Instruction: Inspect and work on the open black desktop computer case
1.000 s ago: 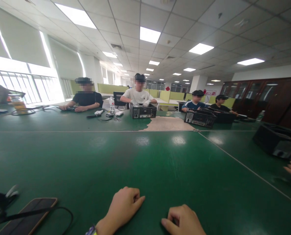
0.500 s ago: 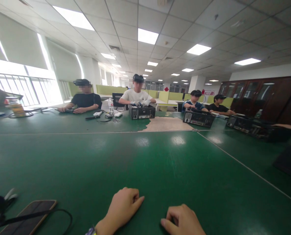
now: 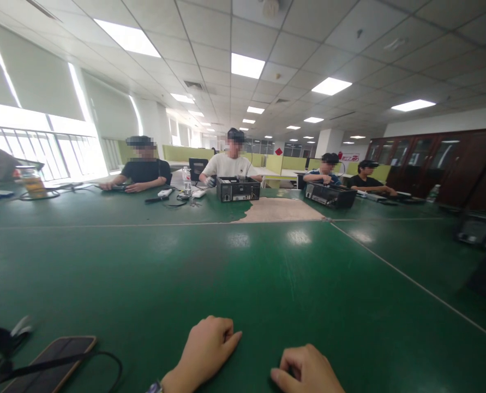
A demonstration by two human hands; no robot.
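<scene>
My left hand (image 3: pixel 208 349) rests on the green table top (image 3: pixel 210 262), its fingers curled under and the thumb lying alongside. A wristband (image 3: pixel 155 386) shows at its wrist. To the right, my right hand (image 3: pixel 307 368) lies on the same surface, loosely closed, thumb toward the left hand. Nothing shows in either hand, and a small gap of table separates them. Nearest to the left hand is a phone (image 3: pixel 52 360) lying flat at the lower left, with a black strap or cable (image 3: pixel 46 367) crossing over it.
Across the table a person in white (image 3: pixel 220 166) sits behind an open computer case (image 3: pixel 238 191). Another case (image 3: pixel 328 195) stands farther right before a second person. A water bottle (image 3: pixel 186 180), cables and a jar (image 3: pixel 34 183) are at the back left. Dark equipment (image 3: pixel 478 229) sits at the right edge.
Both my hands stay in place. The far-right computer case has shifted toward the right edge. The person in white has moved a gloved hand from the case to its left side.
</scene>
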